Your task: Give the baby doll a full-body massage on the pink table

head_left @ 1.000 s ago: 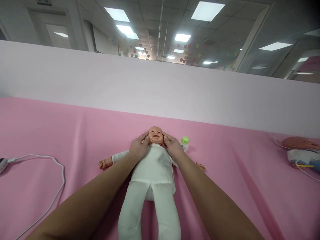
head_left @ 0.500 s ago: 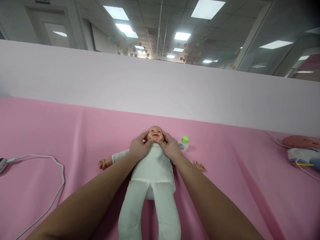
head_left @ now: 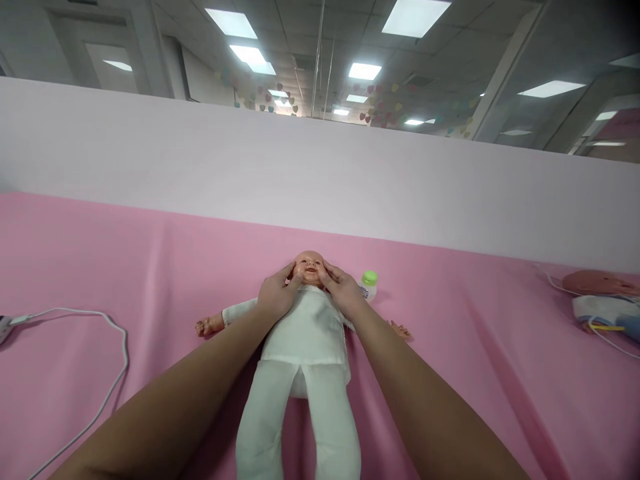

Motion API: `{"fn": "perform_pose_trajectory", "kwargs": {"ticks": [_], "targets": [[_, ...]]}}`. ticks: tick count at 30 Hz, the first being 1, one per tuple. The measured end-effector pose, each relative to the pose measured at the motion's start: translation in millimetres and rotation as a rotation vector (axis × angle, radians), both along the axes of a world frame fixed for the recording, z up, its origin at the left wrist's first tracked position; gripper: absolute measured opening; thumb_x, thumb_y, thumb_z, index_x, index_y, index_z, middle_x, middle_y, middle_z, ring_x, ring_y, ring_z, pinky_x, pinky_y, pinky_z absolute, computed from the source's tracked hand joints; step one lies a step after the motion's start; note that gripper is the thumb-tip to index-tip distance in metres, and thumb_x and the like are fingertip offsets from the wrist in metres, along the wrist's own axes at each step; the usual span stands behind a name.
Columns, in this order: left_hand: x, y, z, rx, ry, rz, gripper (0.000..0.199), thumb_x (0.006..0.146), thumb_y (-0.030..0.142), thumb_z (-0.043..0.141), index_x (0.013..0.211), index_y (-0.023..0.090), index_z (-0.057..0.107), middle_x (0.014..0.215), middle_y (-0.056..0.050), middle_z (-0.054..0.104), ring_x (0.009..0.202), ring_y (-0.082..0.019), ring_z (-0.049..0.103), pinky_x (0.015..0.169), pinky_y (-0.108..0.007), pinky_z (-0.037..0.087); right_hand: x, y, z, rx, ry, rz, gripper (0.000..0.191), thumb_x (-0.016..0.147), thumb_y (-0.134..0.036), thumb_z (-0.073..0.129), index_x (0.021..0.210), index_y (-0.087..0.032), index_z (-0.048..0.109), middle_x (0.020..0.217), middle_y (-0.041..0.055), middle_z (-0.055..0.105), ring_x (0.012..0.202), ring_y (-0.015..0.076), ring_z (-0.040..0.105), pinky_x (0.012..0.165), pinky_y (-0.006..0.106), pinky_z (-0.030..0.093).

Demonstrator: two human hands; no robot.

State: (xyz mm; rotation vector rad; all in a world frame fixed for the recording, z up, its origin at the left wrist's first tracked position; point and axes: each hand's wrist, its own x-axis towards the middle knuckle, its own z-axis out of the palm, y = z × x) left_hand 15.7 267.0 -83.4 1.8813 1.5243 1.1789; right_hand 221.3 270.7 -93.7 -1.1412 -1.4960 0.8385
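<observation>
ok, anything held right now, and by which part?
The doll lies on its back; left hand and right hand touch either side of its face. Whether they grip or just rest can't be told.

White doll clothes (head_left: 306, 333) — plain; pink cloth (head_left: 200, 267), unpatterned — under a bottle cap (head_left: 369, 277) in bright green; white cable (head_left: 125, 347).

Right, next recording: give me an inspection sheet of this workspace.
Surface: pink cover, with some creases
Job's things: baby doll in white clothes, lying face up
Clutter: green-capped bottle; probable second doll, right edge
Hands: left hand and right hand flank the baby doll's head, fingers touching it
Cables: white cable, left; thin white cord, far right
Surroundings: white panel behind, lit ceiling lights beyond
</observation>
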Motion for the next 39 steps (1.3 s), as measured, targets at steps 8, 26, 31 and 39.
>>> {"fn": "perform_pose_trajectory", "kwargs": {"ticks": [8, 26, 31, 39], "targets": [[4, -6, 7.0, 0.032, 0.096, 0.003, 0.058, 0.090, 0.051, 0.067, 0.143, 0.028, 0.061, 0.117, -0.004, 0.078, 0.094, -0.026, 0.075, 0.088, -0.036, 0.057, -12, -6, -0.9, 0.026, -0.198, -0.183, 0.079, 0.077, -0.057, 0.083, 0.147, -0.032, 0.057, 0.141, 0.0052, 0.066, 0.125, 0.0304, 0.066, 0.110, 0.049, 0.052], [-1, 3, -0.5, 0.025, 0.096, 0.032, 0.051, 0.105, 0.041, 0.038, 0.145, 0.017, 0.060, 0.142, -0.011, 0.067, 0.132, -0.029, 0.061, 0.111, -0.041, 0.045, -1, 1, -3.9, -0.007, -0.029, -0.023, 0.053, 0.097, -0.044, 0.061, 0.147, -0.026, 0.059, 0.149, 0.0033, 0.060, 0.139, 0.0243, 0.056, 0.120, 0.043, 0.042], [0, -2, 4.8, 0.034, 0.136, 0.002, 0.048, 0.100, 0.054, 0.049, 0.133, 0.025, 0.067, 0.115, -0.006, 0.078, 0.100, -0.027, 0.073, 0.089, -0.037, 0.053, -7, -3, -2.5, 0.019, -0.063, -0.114, 0.049, 0.099, -0.048, 0.056, 0.142, -0.026, 0.063, 0.144, 0.0042, 0.065, 0.135, 0.0225, 0.060, 0.119, 0.041, 0.043], [2, -6, 8.0, 0.033, 0.074, 0.001, 0.055, 0.085, 0.059, 0.070, 0.128, 0.025, 0.070, 0.110, -0.004, 0.078, 0.094, -0.025, 0.071, 0.082, -0.034, 0.052, -13, -9, 4.0, -0.006, -0.109, -0.184, 0.072, 0.075, -0.050, 0.086, 0.140, -0.029, 0.063, 0.135, 0.0047, 0.071, 0.122, 0.0276, 0.067, 0.107, 0.044, 0.054]]}}
